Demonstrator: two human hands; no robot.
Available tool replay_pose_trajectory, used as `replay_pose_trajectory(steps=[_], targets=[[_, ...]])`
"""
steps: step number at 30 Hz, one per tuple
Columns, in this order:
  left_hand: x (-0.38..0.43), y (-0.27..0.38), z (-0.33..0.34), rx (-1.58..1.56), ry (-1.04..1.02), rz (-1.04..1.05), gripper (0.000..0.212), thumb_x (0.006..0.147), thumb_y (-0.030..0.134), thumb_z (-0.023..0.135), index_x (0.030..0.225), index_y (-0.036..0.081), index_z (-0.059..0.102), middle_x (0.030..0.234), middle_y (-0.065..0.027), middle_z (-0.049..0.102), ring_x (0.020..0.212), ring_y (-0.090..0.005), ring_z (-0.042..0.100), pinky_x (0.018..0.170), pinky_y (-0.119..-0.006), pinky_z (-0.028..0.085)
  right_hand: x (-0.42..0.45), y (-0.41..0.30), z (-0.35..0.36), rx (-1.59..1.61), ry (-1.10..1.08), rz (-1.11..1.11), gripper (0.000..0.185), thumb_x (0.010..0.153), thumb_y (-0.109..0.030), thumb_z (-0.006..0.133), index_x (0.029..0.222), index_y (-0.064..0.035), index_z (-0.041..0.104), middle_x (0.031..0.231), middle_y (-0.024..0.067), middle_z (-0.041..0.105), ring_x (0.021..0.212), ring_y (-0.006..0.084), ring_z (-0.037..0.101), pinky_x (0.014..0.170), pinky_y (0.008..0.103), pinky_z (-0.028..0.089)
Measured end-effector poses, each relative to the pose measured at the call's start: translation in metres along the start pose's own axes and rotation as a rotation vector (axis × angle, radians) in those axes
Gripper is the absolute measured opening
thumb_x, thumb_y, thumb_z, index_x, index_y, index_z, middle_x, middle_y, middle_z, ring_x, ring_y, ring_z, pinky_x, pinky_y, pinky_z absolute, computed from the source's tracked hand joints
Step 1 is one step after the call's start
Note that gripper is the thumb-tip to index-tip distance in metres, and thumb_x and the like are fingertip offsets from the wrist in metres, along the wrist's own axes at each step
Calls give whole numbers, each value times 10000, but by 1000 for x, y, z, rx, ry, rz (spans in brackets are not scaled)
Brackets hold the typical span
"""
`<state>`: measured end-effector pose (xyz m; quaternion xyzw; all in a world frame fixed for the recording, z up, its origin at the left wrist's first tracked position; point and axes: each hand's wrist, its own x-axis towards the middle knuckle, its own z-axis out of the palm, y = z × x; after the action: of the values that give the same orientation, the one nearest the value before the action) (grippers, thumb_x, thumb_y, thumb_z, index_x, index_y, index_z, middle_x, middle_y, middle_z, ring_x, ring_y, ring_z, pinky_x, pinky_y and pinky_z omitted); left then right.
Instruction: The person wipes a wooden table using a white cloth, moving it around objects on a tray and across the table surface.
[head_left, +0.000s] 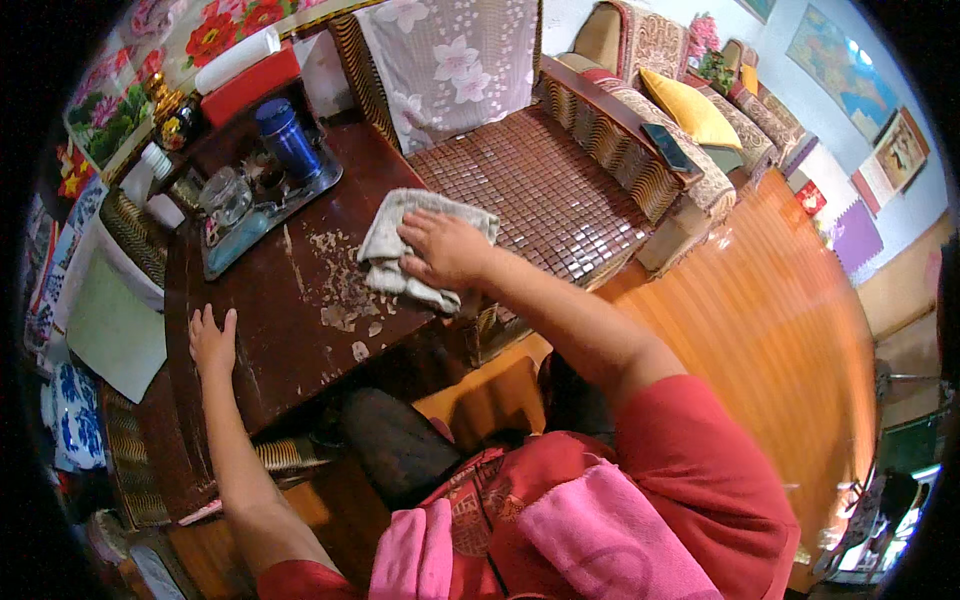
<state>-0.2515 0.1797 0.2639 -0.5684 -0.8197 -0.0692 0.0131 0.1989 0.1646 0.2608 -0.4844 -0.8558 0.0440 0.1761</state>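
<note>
My right hand (448, 250) lies palm down on a folded, greyish-white cloth (386, 217), pressing it at the right end of a dark brown wooden table (255, 345). The cloth reaches the edge by the bench seat. Left of it, the tabletop's finish is worn, with pale flaked patches (341, 292). My left hand (212, 341) rests near the table's left side, fingers apart and holding nothing. Beyond the hands, a tray (300, 201) carries a blue lidded canister (288, 139), a clear glass jar (226, 196) and a light-blue item (238, 241).
A bench seat with a brown beaded mat (525, 180) adjoins the table on the right. A phone (670, 148) lies on its wooden armrest. Behind the tray are a red box (251, 84) and a gold-and-black vase (171, 112). A pale green sheet (120, 322) hangs at left.
</note>
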Motion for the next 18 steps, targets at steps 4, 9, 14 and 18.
replay_pose_trajectory(steps=[4,9,14,18], targets=[[-6,15,-11,34,-24,-23,670,980,554,454,1500,137,393,1572,-120,314,1435,-327,302,1167,-467,258,-53,-15,-7,-5,11,12,655,941,-500,487,1402,-35,479,1497,178,432,1423,314,355,1153,441,288],[13,-13,-16,-57,-126,30,645,998,520,442,1483,96,414,1553,-129,342,1408,-331,344,1153,-439,295,-45,-15,-9,33,-9,-7,627,948,-495,481,1390,-51,490,1507,164,422,1422,313,354,1149,444,293],[-14,-28,-47,-240,-246,90,643,1008,496,442,1470,49,418,1546,-159,348,1419,-336,333,1154,-424,290,-9,5,-9,-10,-102,85,644,964,-531,428,1398,-59,490,1538,160,377,1443,313,317,1161,452,277],[-23,-97,-33,3,-110,83,666,1004,526,429,1486,68,398,1572,-155,310,1437,-345,303,1166,-448,269,33,19,1,-28,-52,142,739,943,-625,417,1416,-60,479,1528,154,392,1442,310,320,1161,458,271]])
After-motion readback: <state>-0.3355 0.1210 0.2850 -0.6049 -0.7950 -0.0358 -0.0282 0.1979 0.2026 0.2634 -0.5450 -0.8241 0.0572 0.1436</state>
